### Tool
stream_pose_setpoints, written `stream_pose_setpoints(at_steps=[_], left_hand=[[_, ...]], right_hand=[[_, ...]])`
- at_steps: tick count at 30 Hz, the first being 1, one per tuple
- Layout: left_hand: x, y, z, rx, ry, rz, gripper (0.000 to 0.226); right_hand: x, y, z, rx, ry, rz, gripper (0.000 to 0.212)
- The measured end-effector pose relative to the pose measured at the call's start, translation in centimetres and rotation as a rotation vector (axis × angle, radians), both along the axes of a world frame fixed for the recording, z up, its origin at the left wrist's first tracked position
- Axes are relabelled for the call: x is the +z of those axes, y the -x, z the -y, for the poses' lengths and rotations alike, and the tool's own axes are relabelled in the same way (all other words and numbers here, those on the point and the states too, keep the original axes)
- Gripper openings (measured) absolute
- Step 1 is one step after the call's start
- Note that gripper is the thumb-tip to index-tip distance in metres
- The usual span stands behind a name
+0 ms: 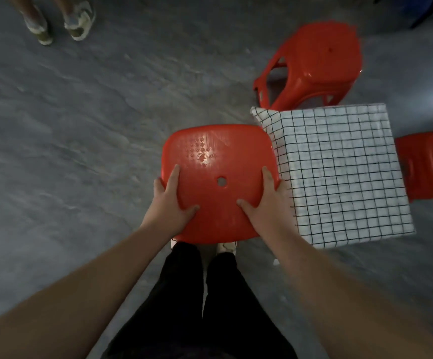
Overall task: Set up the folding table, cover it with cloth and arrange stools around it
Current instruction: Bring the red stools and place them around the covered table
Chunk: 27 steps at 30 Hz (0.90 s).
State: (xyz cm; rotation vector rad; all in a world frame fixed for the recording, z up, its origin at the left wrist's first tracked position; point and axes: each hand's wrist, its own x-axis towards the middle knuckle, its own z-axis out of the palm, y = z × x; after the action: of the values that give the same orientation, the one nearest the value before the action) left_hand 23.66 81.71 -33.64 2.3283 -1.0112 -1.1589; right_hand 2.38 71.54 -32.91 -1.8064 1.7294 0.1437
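I hold a red plastic stool (218, 156) by its seat, directly in front of me and beside the left edge of the table. My left hand (168, 203) grips the seat's left rim, thumb on top. My right hand (262, 203) grips the right rim the same way. The small table (339, 172) is covered with a white cloth with a black grid that hangs over its sides. A second red stool (314, 66) stands at the table's far side. A third red stool (428, 164) shows at the table's right side, partly cut off by the frame.
The floor (80, 125) is grey concrete. Another person's feet in light shoes (60, 22) stand at the far left. My own legs in black trousers (205, 294) and white shoes are below the held stool. Something dark blue (428, 9) sits in the top right corner.
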Motion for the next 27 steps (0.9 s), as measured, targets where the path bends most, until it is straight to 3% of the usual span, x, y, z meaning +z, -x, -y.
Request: stream_pose_setpoints(at_steps=[8,15,21,27], left_hand=[[-15.6,1.0,4.5,0.007,-0.06,-0.016,0.113],[-24.5,2.3,5.0,0.018,-0.104,-0.03,0.112],[-26.7,2.0,4.4,-0.039,-0.121,-0.016,0.111],[-23.0,1.2,5.8,-0.197,-0.321,0.098,0.098]], right_hand=[[-15.3,0.8,4.4,-0.003,-0.059,0.001,0.105],[-24.3,2.0,5.1,0.03,-0.086,-0.009,0.103],[-26.7,2.4,4.6,0.059,-0.092,-0.036,0.101],[-22.6,1.6,5.9,0.136,-0.256,-0.202,0.085]])
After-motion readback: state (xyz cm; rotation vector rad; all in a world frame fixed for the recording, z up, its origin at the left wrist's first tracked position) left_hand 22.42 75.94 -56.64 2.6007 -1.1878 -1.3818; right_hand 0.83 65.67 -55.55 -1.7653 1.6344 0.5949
